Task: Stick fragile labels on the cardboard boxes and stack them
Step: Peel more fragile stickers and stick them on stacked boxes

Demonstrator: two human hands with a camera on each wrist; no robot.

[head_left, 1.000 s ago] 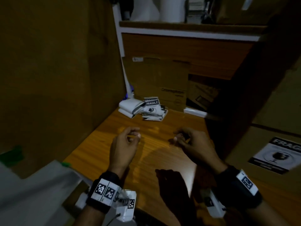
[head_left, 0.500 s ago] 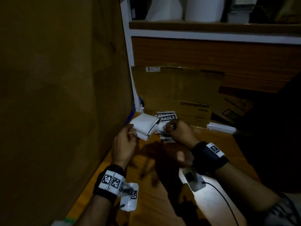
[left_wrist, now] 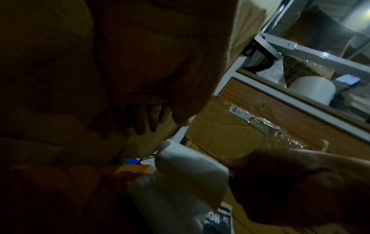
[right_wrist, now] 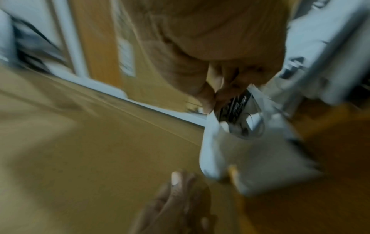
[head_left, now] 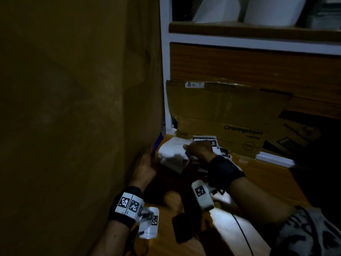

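A pile of black-and-white fragile labels (head_left: 204,142) and folded white sheets (head_left: 172,150) lies at the back of the wooden table (head_left: 262,182). My right hand (head_left: 187,150) reaches into the pile. In the right wrist view its thumb and fingers pinch a fragile label (right_wrist: 235,107) above the white sheets (right_wrist: 246,159). My left hand (head_left: 152,154) hovers just left of the pile, beside a tall cardboard box (head_left: 73,108). Its fingers (left_wrist: 144,121) are loosely curled and hold nothing.
A flattened Crompton carton (head_left: 221,115) leans against the wooden back panel behind the pile. White rolls (head_left: 267,10) stand on the shelf above. A dark shape (head_left: 324,163) closes off the right side.
Both hands have moved forward from mid-table to the label pile. The right hand has taken hold of a label. The head view has moved closer and left.
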